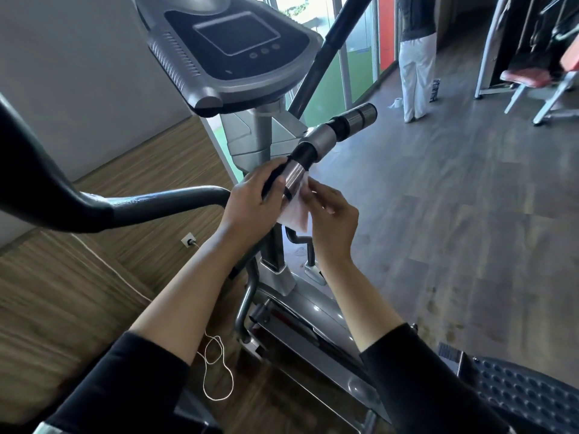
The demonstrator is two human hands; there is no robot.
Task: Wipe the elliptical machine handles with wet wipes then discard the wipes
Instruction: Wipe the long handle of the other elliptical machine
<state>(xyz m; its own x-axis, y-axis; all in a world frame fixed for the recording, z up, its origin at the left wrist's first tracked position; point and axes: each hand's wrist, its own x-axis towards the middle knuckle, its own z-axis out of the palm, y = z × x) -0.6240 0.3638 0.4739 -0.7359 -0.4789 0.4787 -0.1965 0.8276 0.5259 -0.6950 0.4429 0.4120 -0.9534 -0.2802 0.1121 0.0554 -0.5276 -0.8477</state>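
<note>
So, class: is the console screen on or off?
Off, it seems: the screen is uniformly grey, showing no digits or lit display.

Open floor (438, 230) lies right of the handle (332, 136); console (238, 51) and post (266, 145) crowd its left.

Wood-pattern floor (454, 214) throughout, scuffed at right. Wall outlet (188, 239) low at left, plug in it. Loop of white cord (216, 368) lies on the floor below. Second person in white trousers (415, 73) stands far right by the glass wall, white roll (396, 102) on the floor just beside their feet. Red-padded bench (529, 78) at right edge.
</note>
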